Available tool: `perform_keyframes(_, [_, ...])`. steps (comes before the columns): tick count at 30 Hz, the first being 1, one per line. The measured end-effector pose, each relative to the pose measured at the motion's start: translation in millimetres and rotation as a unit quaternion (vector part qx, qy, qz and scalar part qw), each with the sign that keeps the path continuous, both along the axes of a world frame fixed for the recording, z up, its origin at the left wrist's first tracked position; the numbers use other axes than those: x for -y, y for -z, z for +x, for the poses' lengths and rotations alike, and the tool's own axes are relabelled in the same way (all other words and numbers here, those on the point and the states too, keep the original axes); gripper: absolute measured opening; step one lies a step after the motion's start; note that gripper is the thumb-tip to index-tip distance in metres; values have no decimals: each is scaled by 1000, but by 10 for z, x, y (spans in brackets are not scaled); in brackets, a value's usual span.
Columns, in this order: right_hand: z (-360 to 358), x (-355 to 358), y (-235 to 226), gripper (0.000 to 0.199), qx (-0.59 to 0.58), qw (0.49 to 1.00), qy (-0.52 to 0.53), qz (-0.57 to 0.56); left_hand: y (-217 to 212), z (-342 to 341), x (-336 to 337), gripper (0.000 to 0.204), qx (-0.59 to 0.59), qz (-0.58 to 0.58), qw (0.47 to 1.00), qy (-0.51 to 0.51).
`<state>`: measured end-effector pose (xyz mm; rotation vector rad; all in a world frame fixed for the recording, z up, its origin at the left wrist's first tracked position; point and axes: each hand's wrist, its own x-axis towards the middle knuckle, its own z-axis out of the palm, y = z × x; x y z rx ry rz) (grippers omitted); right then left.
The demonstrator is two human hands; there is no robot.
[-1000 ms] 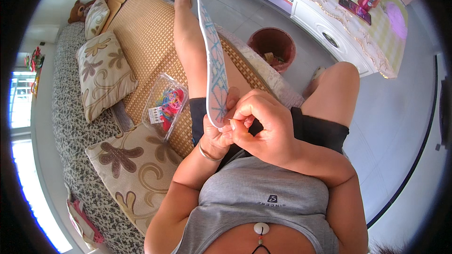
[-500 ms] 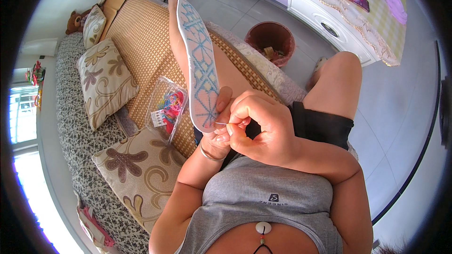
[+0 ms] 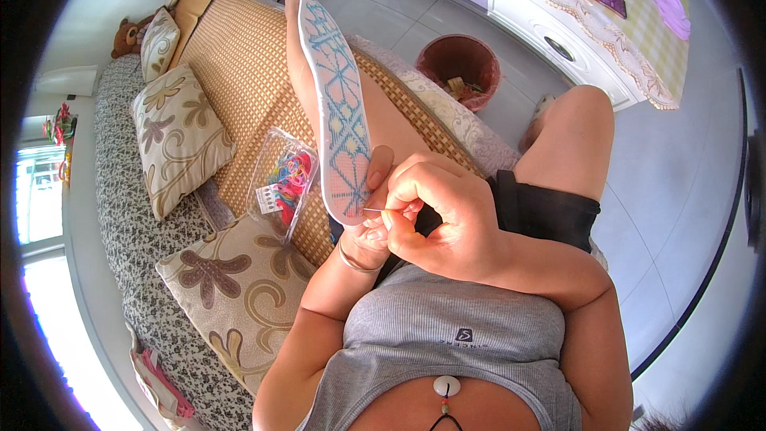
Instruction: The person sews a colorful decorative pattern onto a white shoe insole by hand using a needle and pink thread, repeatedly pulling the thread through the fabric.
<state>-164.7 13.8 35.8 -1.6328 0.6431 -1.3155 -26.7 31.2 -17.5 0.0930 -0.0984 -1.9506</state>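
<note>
A long insole-shaped embroidery piece (image 3: 339, 116), white with blue and pink stitched patterns, stands upright in front of me. My left hand (image 3: 369, 227) grips its lower end from behind, thumb up along its edge. My right hand (image 3: 443, 211) is closed with fingertips pinching a thin needle (image 3: 373, 210) at the piece's bottom edge. Both hands sit above my lap. My left leg stretches out along a woven mat (image 3: 247, 72).
A clear plastic bag of coloured threads (image 3: 283, 179) lies on the mat by my thigh. Floral cushions (image 3: 179, 136) line the sofa on the left. A reddish-brown bin (image 3: 459, 68) stands on the floor beside a white cabinet (image 3: 574, 40) covered with a lace cloth.
The embroidery piece has turned from edge-on to showing its patterned face. My right hand stays pinched at its lower edge.
</note>
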Motion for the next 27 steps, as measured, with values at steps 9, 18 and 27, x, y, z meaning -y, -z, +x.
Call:
perform_keyframes(9, [-31, 29, 168, 5, 104, 972, -79, 197, -150, 132, 73, 22, 131, -32, 991, 5])
perform_keyframes(18, [-335, 183, 369, 15, 85, 983, 87, 140, -443, 76, -29, 23, 387, -12, 912, -135])
perform_keyframes(27, [-251, 159, 82, 24, -226, 924, 156, -267, -370, 53, -63, 22, 458, -68, 870, -167])
